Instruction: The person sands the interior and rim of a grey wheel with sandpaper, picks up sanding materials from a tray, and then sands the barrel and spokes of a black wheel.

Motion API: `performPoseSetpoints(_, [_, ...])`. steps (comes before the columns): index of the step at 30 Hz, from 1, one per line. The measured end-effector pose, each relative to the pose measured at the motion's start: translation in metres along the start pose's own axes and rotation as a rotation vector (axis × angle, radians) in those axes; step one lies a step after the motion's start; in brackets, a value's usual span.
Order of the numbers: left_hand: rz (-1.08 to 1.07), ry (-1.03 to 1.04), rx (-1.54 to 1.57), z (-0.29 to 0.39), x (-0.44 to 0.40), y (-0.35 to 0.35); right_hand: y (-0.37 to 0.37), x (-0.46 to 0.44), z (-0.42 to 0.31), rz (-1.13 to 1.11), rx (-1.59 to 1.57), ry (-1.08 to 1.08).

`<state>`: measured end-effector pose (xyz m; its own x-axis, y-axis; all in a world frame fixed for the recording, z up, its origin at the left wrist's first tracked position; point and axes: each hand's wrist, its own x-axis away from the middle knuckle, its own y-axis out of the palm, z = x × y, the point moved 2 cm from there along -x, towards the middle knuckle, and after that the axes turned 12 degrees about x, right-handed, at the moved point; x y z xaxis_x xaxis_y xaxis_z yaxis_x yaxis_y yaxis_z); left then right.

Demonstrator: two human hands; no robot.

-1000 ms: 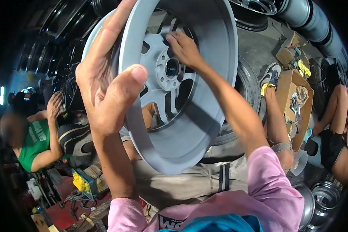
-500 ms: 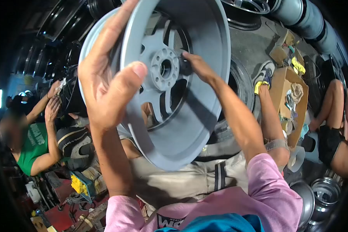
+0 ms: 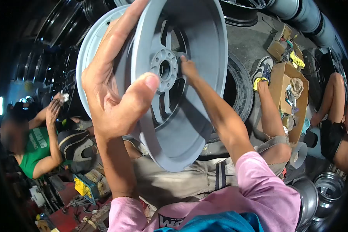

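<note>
Bracing the pale grey metal wheel rim in front, the left hand has its grip hooked on the near lip, thumb spread in front and fingers reaching round the outside. The wheel tilts above the lap of beige trousers. It looks rigid and fairly heavy, unlikely to bend but ready to swing if held on one side only (its matt finish may scuff, and could slip under a damp palm). The lip and spokes seem the surest holds, ideally opposite each other. Deeper inside, the right hand bends its fingers beside the hub; what they pinch cannot be told. Beyond lies a black rubber tyre, then an open brown cardboard box.
</note>
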<state>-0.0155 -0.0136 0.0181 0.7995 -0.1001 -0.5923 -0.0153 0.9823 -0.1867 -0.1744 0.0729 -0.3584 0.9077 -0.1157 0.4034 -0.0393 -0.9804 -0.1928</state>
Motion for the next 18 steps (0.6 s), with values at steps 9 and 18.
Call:
performPoseSetpoints(9, [-0.234,0.239,-0.103,0.001,-0.011,0.011,-0.066,0.028,0.034,-0.117,0.331,-0.141])
performPoseSetpoints(18, [-0.050,-0.011,0.088,-0.002,-0.007,0.012,-0.062,0.180,0.025,-0.740,0.106,0.006])
